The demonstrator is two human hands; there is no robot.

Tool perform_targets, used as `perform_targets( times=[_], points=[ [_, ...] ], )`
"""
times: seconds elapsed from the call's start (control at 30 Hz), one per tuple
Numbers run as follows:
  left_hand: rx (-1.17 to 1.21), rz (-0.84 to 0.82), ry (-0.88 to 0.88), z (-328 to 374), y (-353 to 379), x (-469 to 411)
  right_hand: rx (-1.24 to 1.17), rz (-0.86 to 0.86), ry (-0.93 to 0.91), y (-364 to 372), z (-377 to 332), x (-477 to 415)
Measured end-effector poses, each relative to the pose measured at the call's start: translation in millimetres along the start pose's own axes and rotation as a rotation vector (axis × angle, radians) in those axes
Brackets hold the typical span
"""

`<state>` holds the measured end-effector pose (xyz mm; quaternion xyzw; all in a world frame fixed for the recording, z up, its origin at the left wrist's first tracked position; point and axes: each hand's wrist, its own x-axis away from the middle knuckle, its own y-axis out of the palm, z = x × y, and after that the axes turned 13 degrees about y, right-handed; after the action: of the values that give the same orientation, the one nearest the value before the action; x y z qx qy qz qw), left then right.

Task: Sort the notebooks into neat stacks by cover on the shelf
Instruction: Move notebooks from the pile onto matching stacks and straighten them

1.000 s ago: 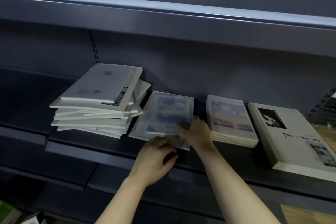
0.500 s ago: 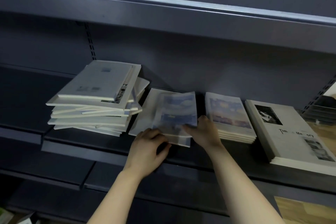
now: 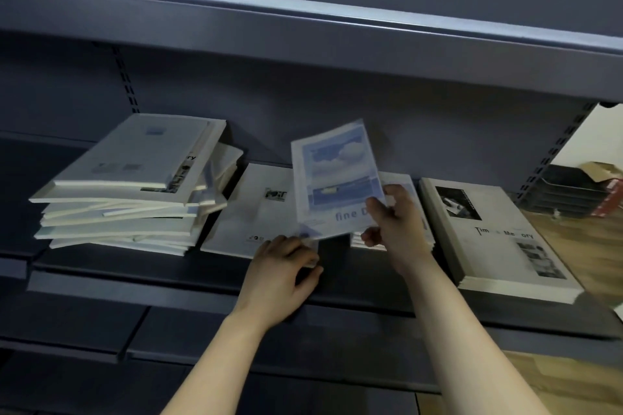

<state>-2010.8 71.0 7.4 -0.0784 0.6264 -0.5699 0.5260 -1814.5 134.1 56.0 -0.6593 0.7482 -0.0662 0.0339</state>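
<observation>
My right hand (image 3: pixel 392 226) grips a thin notebook with a blue sky-and-cloud cover (image 3: pixel 335 178) by its lower right corner, lifted and tilted above the shelf (image 3: pixel 135 273). My left hand (image 3: pixel 283 266) rests at the shelf's front edge, fingers curled on the near edge of a white notebook (image 3: pixel 256 209) that lies flat. A messy pile of white notebooks (image 3: pixel 131 185) sits to the left. Behind my right hand a small stack of picture-cover notebooks (image 3: pixel 409 185) is mostly hidden. A stack of large white notebooks with a black photo (image 3: pixel 495 232) lies at the right.
A dark upper shelf (image 3: pixel 303 30) overhangs the working shelf. Lower dark shelves (image 3: pixel 84 323) run below. At the far right stand black stacked trays (image 3: pixel 569 189) and a cardboard box (image 3: pixel 603 172) over a wooden floor (image 3: pixel 593 246).
My right hand has lifted the blue sky notebook off the white one and swung it up toward the right. My left hand stayed at the white notebook's near edge.
</observation>
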Motion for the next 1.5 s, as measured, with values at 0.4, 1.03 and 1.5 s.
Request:
perform_targets(
  times=[0.4,1.03,1.5],
  points=[
    [0.053,-0.114,0.116,47,41,-33,-0.052,0.109,0.21,-91,23,-19],
    [0.055,-0.134,0.02,50,60,-36,0.59,0.238,0.048,-96,32,-32],
    [0.058,-0.139,-0.005,49,62,-36,0.692,0.364,0.097,-83,27,-34]
  ],
)
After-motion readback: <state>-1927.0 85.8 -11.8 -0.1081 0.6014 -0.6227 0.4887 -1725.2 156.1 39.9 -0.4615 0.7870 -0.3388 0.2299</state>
